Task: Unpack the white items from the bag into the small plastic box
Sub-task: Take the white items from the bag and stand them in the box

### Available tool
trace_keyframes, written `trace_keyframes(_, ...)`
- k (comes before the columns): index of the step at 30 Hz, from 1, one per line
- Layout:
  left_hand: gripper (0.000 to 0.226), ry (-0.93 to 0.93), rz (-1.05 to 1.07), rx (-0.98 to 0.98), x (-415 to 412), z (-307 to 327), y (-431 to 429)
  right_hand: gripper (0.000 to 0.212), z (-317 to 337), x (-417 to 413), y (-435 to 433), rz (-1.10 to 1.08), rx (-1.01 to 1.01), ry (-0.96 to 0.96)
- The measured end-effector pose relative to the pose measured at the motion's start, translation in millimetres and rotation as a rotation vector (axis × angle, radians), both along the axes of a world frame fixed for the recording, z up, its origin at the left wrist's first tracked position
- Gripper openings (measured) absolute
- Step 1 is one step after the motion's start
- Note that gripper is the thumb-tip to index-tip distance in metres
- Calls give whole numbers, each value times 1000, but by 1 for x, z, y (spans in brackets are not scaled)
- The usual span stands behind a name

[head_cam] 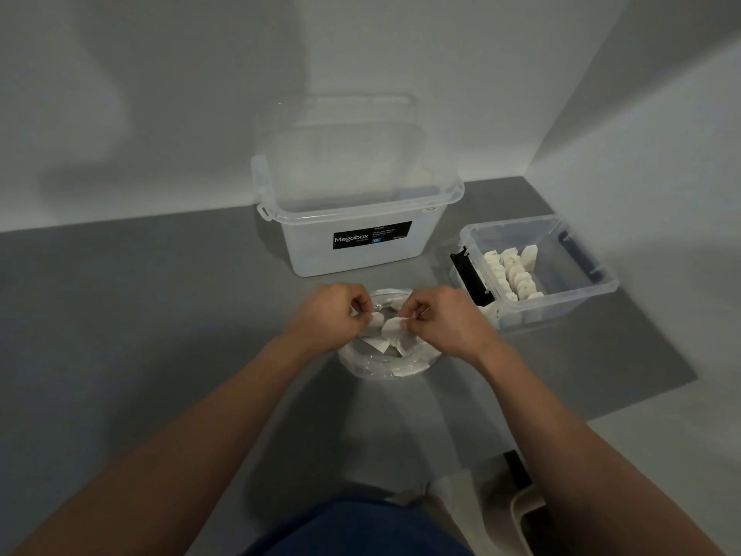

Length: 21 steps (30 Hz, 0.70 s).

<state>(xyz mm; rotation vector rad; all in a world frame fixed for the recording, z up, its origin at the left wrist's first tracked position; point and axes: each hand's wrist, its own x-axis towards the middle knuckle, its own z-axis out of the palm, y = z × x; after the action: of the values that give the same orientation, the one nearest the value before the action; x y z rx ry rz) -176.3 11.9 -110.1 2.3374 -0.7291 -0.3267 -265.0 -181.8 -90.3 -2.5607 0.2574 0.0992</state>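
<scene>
**A:** Where is the clear plastic bag [385,367]?

**B:** On the grey surface [160,315], just in front of the person; its mouth gapes upward, and more white items [401,349] lie heaped inside it.

**A:** And the hands?

**B:** Both are at the bag's mouth, close together but not touching; the left hand [333,311] has its fingers curled and pinches a small white piece [376,319]; the right hand [445,319], curled likewise, pinches a larger white piece [391,327] between thumb and fingertips; whether either hand also catches the bag's film I cannot tell, since the picture is blurred there.

**A:** The small plastic box [561,311]?

**B:** To the right of the bag and a little farther off, near the right hand but apart from it; it is clear and open-topped, with a black latch [469,278] on its left end; rows of white pieces [515,274] stand packed along its left side; the right side shows bare bottom.

**A:** Anything else?

**B:** A larger translucent tub [312,254] with a black "Megabox" label [372,234] sits beyond the bag, against the white wall [160,114]; a clear lid [345,146] stands upright at its far side; whether it stands in the tub or behind it I cannot tell; dark blue cloth [361,531] shows at the bottom edge.
</scene>
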Motion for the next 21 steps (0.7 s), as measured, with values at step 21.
trace_keyframes(21, 6, 2, 93, -342, 5, 91, -86, 5, 116, -24, -164, -169, -26, -352)
